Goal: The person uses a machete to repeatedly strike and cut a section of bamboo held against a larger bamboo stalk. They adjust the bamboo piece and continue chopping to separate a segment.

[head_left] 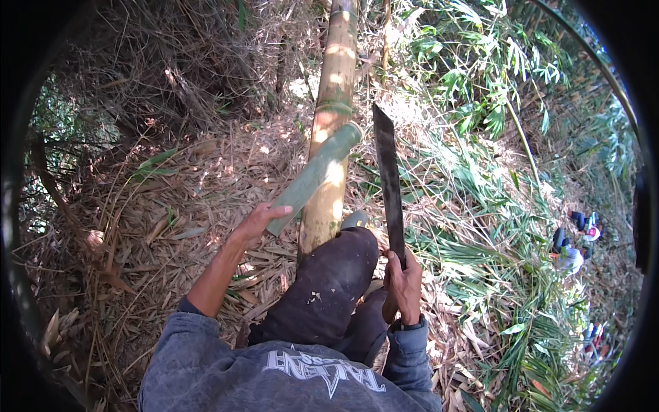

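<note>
Gripping the lower end of a short green bamboo piece, the left hand has its fingers wrapped around it, and the piece leans up to the right across a thick yellow bamboo trunk. The right hand is closed tight on the handle of a long dark machete, whose blade points up, just to the right of the trunk (not touching it). The person's knee in dark trousers presses near the trunk's base. Dry leaves cover the ground, with green plants on the right.
</note>
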Demonstrator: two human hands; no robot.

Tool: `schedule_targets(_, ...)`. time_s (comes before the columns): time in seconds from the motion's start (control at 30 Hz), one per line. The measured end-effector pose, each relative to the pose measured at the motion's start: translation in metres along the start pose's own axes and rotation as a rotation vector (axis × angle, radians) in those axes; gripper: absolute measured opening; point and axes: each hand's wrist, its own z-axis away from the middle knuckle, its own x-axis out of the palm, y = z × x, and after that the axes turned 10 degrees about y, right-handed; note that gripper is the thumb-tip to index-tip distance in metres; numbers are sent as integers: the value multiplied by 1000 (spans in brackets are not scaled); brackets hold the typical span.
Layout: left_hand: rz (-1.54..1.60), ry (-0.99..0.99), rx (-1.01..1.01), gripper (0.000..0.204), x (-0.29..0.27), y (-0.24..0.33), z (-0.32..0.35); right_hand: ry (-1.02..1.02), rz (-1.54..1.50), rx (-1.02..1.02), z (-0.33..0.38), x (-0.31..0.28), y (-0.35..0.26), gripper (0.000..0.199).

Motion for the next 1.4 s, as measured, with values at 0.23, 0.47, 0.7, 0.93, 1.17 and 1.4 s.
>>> schedule_targets(0.23,450,-231,-125,66,-12,2,-10,3,48,-24,4,-4,10,24)
schedule_targets(0.47,541,-190,-145,67,-6,0,-13,-12,-18,22,9,-7,10,25)
schedule_targets(0.7,554,-156,-181,60,-22,-11,-18,1,-17,36,14,-7,7,24)
schedule_targets(0.93,473,-81,-127,58,-13,-9,-15,-9,-72,27,17,-10,15,24)
schedule_targets(1.17,468,-104,-80,58,-10,-16,-13,6,-80,25,21,-12,14,25)
schedule_targets(1.4,603,-10,45,57,-23,0,4,9,-96,63,27,-16,14,22)
